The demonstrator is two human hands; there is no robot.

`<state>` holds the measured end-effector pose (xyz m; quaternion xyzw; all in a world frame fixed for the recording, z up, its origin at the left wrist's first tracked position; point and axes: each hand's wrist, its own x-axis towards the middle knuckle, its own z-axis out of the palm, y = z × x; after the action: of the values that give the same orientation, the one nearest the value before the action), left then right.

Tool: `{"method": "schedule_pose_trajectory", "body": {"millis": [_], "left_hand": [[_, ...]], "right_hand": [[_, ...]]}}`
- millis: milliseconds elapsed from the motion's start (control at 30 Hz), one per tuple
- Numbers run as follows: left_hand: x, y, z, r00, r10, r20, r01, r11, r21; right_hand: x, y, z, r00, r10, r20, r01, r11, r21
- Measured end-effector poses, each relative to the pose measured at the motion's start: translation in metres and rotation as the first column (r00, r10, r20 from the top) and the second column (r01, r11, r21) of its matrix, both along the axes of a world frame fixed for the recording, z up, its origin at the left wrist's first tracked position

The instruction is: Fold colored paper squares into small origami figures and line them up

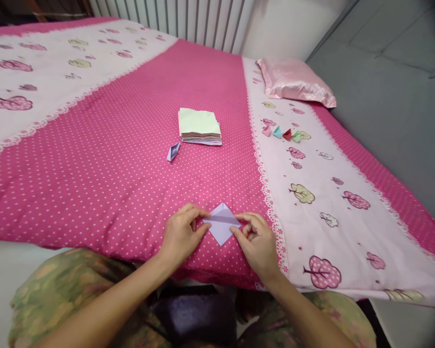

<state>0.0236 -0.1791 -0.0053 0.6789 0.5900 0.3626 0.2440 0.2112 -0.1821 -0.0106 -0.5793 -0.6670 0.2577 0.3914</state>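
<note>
A folded piece of lilac origami paper (222, 229) is held diamond-wise over the near edge of the bed, with a darker band across its upper half. My left hand (183, 232) pinches its left corner between thumb and fingers. On the opposite corner, my right hand (256, 239) has a similar pinch. Farther off lies a small folded purple paper boat (173, 152), beside a stack of coloured paper (200, 123) with a pale green sheet on top.
Several small folded paper pieces, among them a red one (287, 135), stand in a row on the bedspread's pale band. A pink satin pillow (295, 83) rests at the far right by the grey wall (391, 96). White slats (174, 21) border the back.
</note>
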Motion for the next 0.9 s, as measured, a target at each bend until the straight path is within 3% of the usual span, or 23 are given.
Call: {"method": "schedule_pose_trajectory", "body": {"millis": [133, 267, 467, 567, 667, 733, 800, 900], "left_hand": [[0.000, 0.000, -0.001, 0.999, -0.038, 0.006, 0.038, 0.999, 0.004], [-0.001, -0.003, 0.000, 0.995, -0.094, -0.028, 0.096, 0.994, 0.049], [-0.002, -0.010, 0.002, 0.956, -0.153, -0.251, 0.200, 0.964, 0.174], [-0.001, -0.013, 0.003, 0.925, -0.130, -0.357, 0.247, 0.921, 0.303], [0.003, -0.015, 0.003, 0.885, -0.177, -0.430, 0.377, 0.816, 0.438], [0.006, -0.016, 0.001, 0.854, -0.257, -0.452, 0.470, 0.754, 0.459], [0.009, -0.016, -0.002, 0.833, -0.318, -0.452, 0.517, 0.736, 0.436], [0.011, -0.017, -0.005, 0.838, -0.341, -0.427, 0.512, 0.762, 0.396]], "right_hand": [[-0.001, -0.001, 0.000, 1.000, 0.012, 0.009, -0.012, 1.000, 0.023], [0.001, -0.003, -0.002, 0.986, 0.122, 0.111, -0.141, 0.974, 0.178], [0.005, -0.005, -0.008, 0.926, 0.215, 0.312, -0.310, 0.903, 0.297], [0.007, -0.007, -0.007, 0.903, 0.230, 0.362, -0.350, 0.883, 0.314], [0.008, -0.010, -0.007, 0.881, 0.247, 0.404, -0.388, 0.864, 0.320], [0.008, -0.011, -0.008, 0.871, 0.249, 0.423, -0.402, 0.858, 0.321], [0.008, -0.010, -0.009, 0.873, 0.235, 0.427, -0.391, 0.861, 0.326], [0.007, -0.009, -0.011, 0.890, 0.197, 0.411, -0.350, 0.874, 0.337]]}}
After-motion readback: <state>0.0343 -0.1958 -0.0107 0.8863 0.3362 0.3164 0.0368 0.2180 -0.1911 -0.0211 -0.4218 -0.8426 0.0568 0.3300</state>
